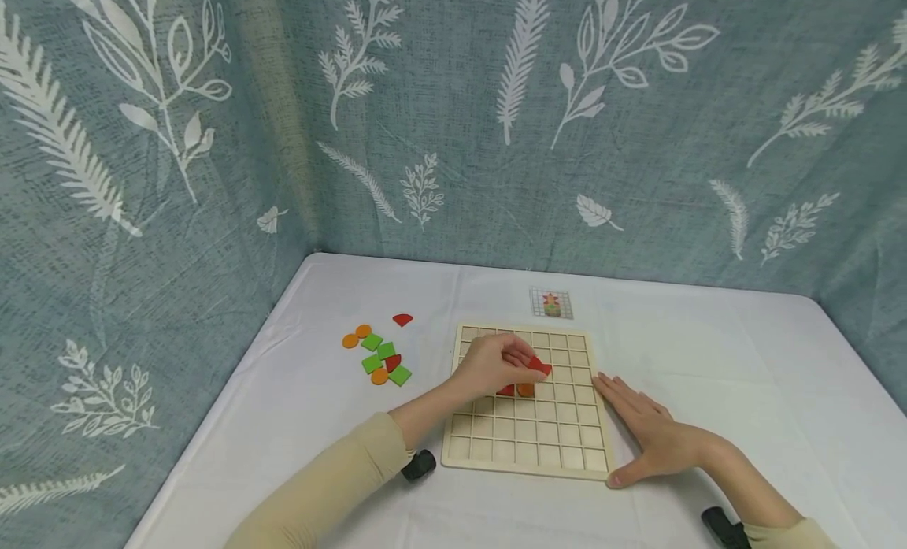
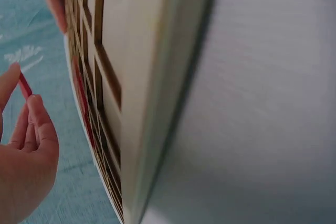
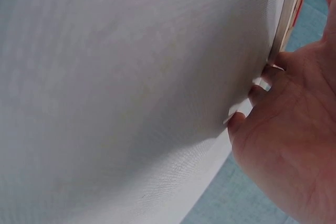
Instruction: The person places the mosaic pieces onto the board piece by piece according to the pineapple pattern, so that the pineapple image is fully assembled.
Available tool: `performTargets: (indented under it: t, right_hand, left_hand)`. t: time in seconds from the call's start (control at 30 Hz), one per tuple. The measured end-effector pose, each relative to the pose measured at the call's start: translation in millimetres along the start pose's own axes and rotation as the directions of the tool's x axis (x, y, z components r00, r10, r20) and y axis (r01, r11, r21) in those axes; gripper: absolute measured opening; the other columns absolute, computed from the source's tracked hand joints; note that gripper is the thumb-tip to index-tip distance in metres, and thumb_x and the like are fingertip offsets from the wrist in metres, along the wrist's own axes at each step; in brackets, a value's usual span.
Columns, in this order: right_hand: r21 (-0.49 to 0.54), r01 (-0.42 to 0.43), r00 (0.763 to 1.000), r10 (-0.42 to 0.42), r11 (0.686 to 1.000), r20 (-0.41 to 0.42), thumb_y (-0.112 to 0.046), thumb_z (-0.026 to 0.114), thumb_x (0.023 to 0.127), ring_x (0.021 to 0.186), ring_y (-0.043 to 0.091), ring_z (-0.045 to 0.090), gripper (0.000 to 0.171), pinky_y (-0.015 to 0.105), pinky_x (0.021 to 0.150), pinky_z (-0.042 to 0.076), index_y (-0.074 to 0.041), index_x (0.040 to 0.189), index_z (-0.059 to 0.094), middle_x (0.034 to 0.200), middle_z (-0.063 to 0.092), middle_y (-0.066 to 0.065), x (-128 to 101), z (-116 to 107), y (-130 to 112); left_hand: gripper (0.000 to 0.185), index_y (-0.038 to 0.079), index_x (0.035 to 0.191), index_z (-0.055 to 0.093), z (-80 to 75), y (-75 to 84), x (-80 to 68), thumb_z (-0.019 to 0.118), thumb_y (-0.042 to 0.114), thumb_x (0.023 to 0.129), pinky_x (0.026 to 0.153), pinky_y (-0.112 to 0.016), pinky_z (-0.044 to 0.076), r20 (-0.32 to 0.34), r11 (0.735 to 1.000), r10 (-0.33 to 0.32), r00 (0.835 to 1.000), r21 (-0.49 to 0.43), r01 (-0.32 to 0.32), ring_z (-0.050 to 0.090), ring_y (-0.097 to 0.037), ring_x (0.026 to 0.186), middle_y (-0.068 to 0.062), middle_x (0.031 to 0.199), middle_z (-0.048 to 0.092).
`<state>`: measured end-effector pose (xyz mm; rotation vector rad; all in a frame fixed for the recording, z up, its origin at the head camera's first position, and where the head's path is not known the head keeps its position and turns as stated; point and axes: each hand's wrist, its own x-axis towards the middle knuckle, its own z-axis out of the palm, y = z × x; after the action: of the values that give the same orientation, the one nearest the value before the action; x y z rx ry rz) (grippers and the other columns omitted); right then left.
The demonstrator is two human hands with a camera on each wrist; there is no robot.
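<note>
White table (image 1: 708,360) — fingers (image 1: 527,360) pinching red piece (image 1: 540,365)

A pale matt wooden grid board (image 1: 527,431) lies on smooth white cloth (image 1: 708,360), backed by coarse-woven printed fabric (image 1: 453,124).

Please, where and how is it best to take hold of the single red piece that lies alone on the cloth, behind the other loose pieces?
The red piece is thin and lies flat, so a grip from above probably suits best: pinch its two opposite edges with thumb and fingertip. It lies apart from the green and orange pieces, so fingers have free room all around it.
</note>
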<state>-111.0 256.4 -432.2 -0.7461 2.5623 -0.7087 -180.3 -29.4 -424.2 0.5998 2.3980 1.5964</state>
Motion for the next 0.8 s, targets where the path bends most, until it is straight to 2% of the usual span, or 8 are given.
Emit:
performTargets:
  t: [0.27, 0.4, 0.5, 0.6, 0.8]
  right_hand:
    - [0.002, 0.004, 1.0, -0.004, 1.0, 0.006, -0.055, 0.082, 0.07, 0.144, 0.047, 0.002, 0.127, 0.071, 0.105, 0.008, -0.009, 0.156, 0.001, 0.162, 0.002, 0.018, 2, -3, 1]
    - [0.0, 0.011, 1.0, -0.011, 1.0, 0.012, -0.055, 0.081, 0.07, 0.144, 0.047, 0.002, 0.127, 0.072, 0.104, 0.009, -0.01, 0.157, 0.0, 0.162, 0.002, 0.018, 4, -4, 1]
    - [0.001, 0.007, 1.0, -0.007, 1.0, 0.015, -0.056, 0.081, 0.07, 0.144, 0.046, 0.002, 0.127, 0.072, 0.105, 0.008, -0.011, 0.157, 0.0, 0.162, 0.002, 0.017, 4, -4, 1]
    - [0.007, 0.006, 1.0, -0.006, 1.0, 0.012, -0.056, 0.081, 0.07, 0.144, 0.046, 0.001, 0.127, 0.071, 0.105, 0.008, -0.01, 0.157, 0.001, 0.162, 0.002, 0.017, 4, -4, 0]
    - [0.01, 0.007, 1.0, -0.008, 1.0, 0.013, -0.055, 0.081, 0.07, 0.144, 0.047, 0.001, 0.127, 0.07, 0.106, 0.007, -0.009, 0.156, 0.001, 0.162, 0.001, 0.018, 2, -4, -1]
  left_hand:
    - [0.028, 0.005, 0.097, 0.068, 12.1, 4.6, 11.4, 0.084, 0.018, 0.077, 0.066, -0.02, 0.049, 0.089, 0.984, 0.025, 0.996, 0.176, -0.04, 0.058, -0.005, 0.071, 0.004, 0.08, 0.065]
    - [0.028, 0.007, 0.095, 0.067, 16.5, 4.3, 11.7, 0.085, 0.018, 0.076, 0.065, -0.018, 0.047, 0.13, 0.964, 0.035, 0.991, 0.258, -0.067, 0.056, -0.004, 0.069, 0.005, 0.078, 0.063]
    - [0.028, 0.007, 0.092, 0.066, 19.1, 3.1, 11.0, 0.086, 0.017, 0.075, 0.065, -0.017, 0.045, 0.136, 0.949, 0.047, 0.99, 0.302, -0.087, 0.054, -0.003, 0.069, 0.005, 0.078, 0.062]
    - [0.029, 0.007, 0.09, 0.066, 20.0, 2.7, 9.7, 0.088, 0.017, 0.072, 0.065, -0.018, 0.044, 0.124, 0.942, 0.062, 0.99, 0.32, -0.099, 0.052, -0.003, 0.068, 0.003, 0.079, 0.062]
    - [0.029, 0.007, 0.088, 0.067, 17.9, 1.8, 6.9, 0.088, 0.018, 0.072, 0.063, -0.017, 0.044, 0.127, 0.949, 0.061, 0.99, 0.299, -0.097, 0.05, -0.003, 0.065, 0.001, 0.077, 0.062]
